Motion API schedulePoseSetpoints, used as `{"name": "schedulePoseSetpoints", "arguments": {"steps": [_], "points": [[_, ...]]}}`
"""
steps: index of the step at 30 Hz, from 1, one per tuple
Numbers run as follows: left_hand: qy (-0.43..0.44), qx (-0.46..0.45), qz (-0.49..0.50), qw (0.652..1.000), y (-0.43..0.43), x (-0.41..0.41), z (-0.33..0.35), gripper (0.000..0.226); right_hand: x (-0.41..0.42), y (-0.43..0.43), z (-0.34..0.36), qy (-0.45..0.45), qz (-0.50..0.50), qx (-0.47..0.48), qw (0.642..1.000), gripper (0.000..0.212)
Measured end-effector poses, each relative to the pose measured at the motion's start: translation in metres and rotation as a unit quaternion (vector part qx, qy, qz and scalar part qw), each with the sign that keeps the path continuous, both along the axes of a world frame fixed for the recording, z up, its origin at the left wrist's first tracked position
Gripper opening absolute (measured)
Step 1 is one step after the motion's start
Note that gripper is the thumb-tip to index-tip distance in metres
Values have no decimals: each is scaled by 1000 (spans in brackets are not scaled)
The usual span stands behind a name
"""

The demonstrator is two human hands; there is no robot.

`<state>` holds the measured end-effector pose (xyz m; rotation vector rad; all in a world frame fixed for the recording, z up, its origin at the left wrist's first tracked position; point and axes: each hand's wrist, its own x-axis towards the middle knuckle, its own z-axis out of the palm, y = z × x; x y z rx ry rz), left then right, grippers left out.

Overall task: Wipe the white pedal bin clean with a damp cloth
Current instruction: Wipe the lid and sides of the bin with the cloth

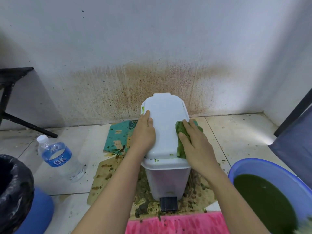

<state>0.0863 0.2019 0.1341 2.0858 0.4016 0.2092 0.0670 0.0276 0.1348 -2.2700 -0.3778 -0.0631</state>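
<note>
Right hand [195,146] is pressed flat, fingers spread, on a green-stained cloth [181,141] that's draped over the right edge of the bin's lid [164,125]. It's pushing on the cloth, not clenching it. Left hand [144,132] lies open and flat along the lid's left edge, bracing it, holding nothing.

The white pedal bin [168,179] stands on stained cardboard [103,174] on the floor, back to the spattered wall, black pedal [168,203] facing the camera. Green smears show at the lid's left rim [143,109] and front lip [156,160].

My worry: that cloth looks soaked in the same green gunk as the blue basin [249,168] at the right, so it could just smear muck around. Pushing sideways could also slide the light bin across the cardboard, or bump the water bottle [57,156] to the left.
</note>
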Motion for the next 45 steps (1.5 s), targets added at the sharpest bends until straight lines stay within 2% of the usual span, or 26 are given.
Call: {"name": "schedulePoseSetpoints", "arguments": {"steps": [7,11,15,17,20,25,28,30,33,35,39,42,45], "points": [[-8,17,-4,1000,2,1,-4,49,89,20,10,58,11,-14,998,52],[-9,23,1,1000,2,3,-6,48,140,32,5,53,2,12,999,42],[-10,13,-3,1000,3,2,-4,48,173,38,3,102,3,159,982,22],[-12,5,-6,1000,2,1,-2,48,176,35,0,128,-24,221,967,26],[-14,-7,-2,1000,2,0,-1,47,158,22,-12,152,-42,249,956,36],[-24,-37,37,998,1,2,-1,49,108,0,-33,234,-26,360,903,43],[53,-34,131,989,1,0,-1,64,81,-5,-38,231,-24,401,886,35],[117,-47,143,982,2,0,0,72,71,-6,-36,239,-40,434,867,33],[110,-124,138,976,3,-3,3,65,62,-6,-31,251,-69,481,837,28],[87,-153,131,976,5,-8,4,57,55,-4,-29,250,-87,497,827,28],[68,-150,81,983,15,-14,9,40,37,-1,-26,222,-122,514,820,26],[58,-165,24,984,24,-13,22,39,15,2,-20,198,-152,563,788,20],[71,-156,-50,984,35,-5,40,35,-12,12,-22,172,-208,595,757,24]]}}
